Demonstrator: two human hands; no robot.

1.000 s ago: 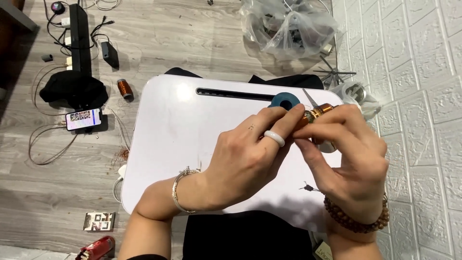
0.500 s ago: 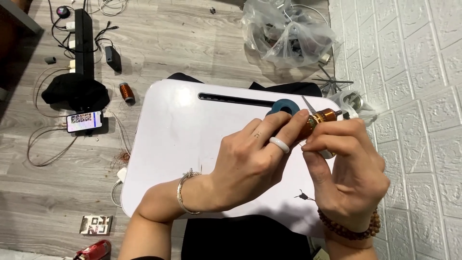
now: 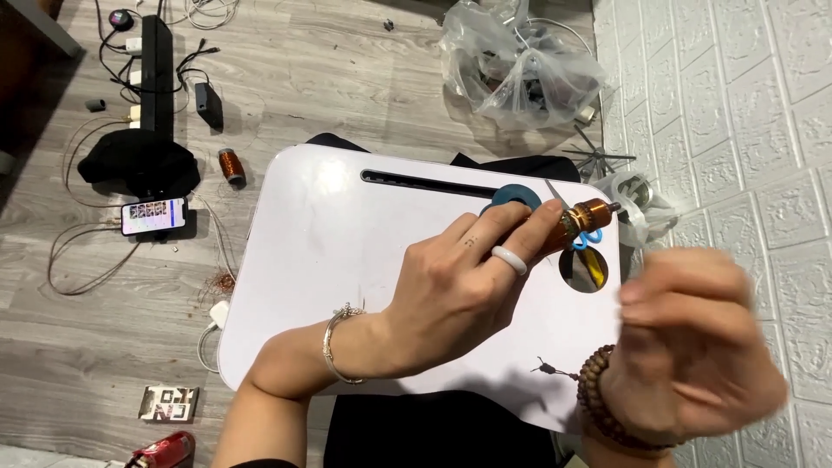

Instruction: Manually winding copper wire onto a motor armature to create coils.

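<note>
My left hand (image 3: 459, 295), with a white ring and a silver bracelet, is closed around a small copper-wound motor part (image 3: 585, 217) and holds it above the white lap table (image 3: 338, 251). The part's thin shaft points right. My right hand (image 3: 693, 347), wearing a brown bead bracelet, is blurred and sits to the lower right, apart from the part; I cannot tell whether it holds anything. A blue tape roll (image 3: 511, 199) lies on the table just behind my left fingers. Scissors (image 3: 576, 238) with blue handles lie under the part.
A round hole (image 3: 585, 269) is cut in the table's right side and a slot (image 3: 425, 182) along its far edge. On the wooden floor lie a copper wire spool (image 3: 231, 165), a phone (image 3: 153, 215), a power strip (image 3: 156, 61), cables and a plastic bag (image 3: 520, 61). A white brick-patterned wall (image 3: 737, 130) stands to the right.
My right hand has let go of the copper-wound part and pulled away to the lower right. The left hand keeps holding the part in place.
</note>
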